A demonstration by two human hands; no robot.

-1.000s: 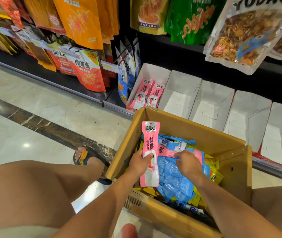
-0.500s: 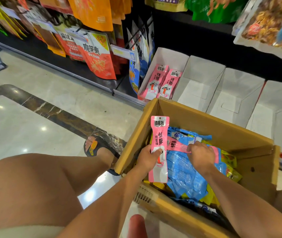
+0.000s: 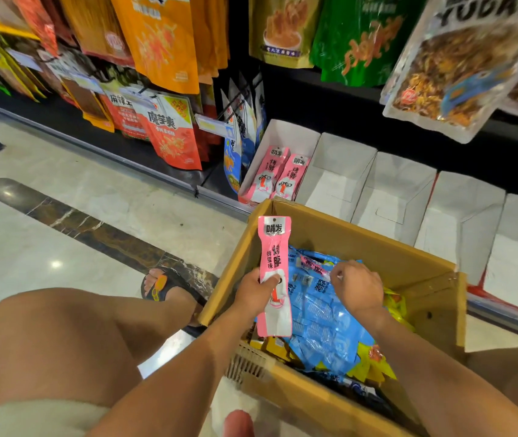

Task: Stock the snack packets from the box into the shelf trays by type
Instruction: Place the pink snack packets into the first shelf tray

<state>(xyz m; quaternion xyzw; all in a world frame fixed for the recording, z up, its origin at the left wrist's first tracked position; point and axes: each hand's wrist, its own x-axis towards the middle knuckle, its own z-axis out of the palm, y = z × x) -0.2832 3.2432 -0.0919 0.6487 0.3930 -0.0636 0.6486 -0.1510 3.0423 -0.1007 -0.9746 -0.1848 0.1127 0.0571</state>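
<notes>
A cardboard box [image 3: 358, 238] stands on the floor in front of me, holding blue packets [image 3: 324, 326], yellow packets [image 3: 374, 367] and pink ones. My left hand [image 3: 256, 290] grips a long pink packet [image 3: 274, 247] upright over the box's left side. My right hand [image 3: 357, 287] reaches into the box and pinches another pink packet [image 3: 313, 263] lying on the blue ones. On the bottom shelf, the leftmost white tray [image 3: 292, 134] has two pink packets [image 3: 275, 178] in it. The white trays [image 3: 396, 197] to its right hold nothing.
Large snack bags [image 3: 169, 137] hang and stand on the shelves to the left and above. A clear bag [image 3: 450, 64] hangs over the trays at upper right. My left knee [image 3: 49, 342] and sandalled foot [image 3: 163, 287] are beside the box on the polished floor.
The view has shifted a little. My right hand has lifted slightly with the pink packet's end in its fingers. The left hand keeps its packet upright in the same place.
</notes>
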